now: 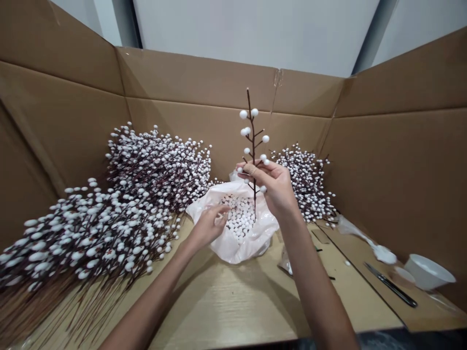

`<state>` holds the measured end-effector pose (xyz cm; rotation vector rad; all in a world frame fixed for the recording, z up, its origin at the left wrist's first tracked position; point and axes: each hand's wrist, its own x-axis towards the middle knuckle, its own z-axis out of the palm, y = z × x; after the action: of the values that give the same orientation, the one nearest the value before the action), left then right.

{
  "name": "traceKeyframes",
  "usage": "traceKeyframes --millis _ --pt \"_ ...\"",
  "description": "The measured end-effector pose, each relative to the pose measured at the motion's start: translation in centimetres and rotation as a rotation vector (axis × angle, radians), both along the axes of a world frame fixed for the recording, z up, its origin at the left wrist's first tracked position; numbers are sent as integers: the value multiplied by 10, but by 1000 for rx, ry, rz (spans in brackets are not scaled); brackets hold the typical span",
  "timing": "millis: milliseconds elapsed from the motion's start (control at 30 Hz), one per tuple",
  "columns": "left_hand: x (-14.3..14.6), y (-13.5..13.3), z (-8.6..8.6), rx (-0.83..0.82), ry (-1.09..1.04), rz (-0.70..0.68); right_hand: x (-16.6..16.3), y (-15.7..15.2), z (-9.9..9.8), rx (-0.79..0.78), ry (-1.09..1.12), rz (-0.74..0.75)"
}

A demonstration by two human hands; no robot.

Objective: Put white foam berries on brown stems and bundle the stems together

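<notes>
Fingertips of the left hand vanish among bagged beads, grip unclear; right hand pinches an upright twig.

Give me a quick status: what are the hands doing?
Right hand holds a brown twig upright, partly beaded. Left hand dips into the bag of white beads. Finished bundles lie alongside, nothing blocking.

Right hand pinching an upright brown twig dotted with white beads, left hand reaching into a plastic bag of loose white beads, heaps of finished stems left, white bowl and knife right
</notes>
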<state>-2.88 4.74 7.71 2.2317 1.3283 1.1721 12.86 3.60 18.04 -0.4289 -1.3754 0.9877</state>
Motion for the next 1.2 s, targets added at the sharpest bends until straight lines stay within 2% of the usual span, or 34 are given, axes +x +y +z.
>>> traceKeyframes --millis 100,200,467,700,800,933,1000,1067,1200 --pt "0 12 -8 43 200 64 5 -1 5 14 -15 13" --pt "5 25 -14 12 283 48 10 0 7 34 -9 2" --pt "25 60 -19 -77 338 27 20 -3 10 112 -12 -39" --pt "35 69 -25 -146 292 45 28 -3 12 106 -63 -115" --pt "31 65 -9 -172 211 -19 31 -3 13 134 -48 -93" --pt "23 47 32 -248 44 -211 35 -8 16 152 -82 -93" --pt "19 35 52 -360 -297 -404 35 -11 18 149 -100 -115" --pt "17 24 70 -414 -550 -514 36 -13 19 157 -104 -126" --pt "16 7 95 -441 -848 -601 36 -14 18 184 -90 -123"
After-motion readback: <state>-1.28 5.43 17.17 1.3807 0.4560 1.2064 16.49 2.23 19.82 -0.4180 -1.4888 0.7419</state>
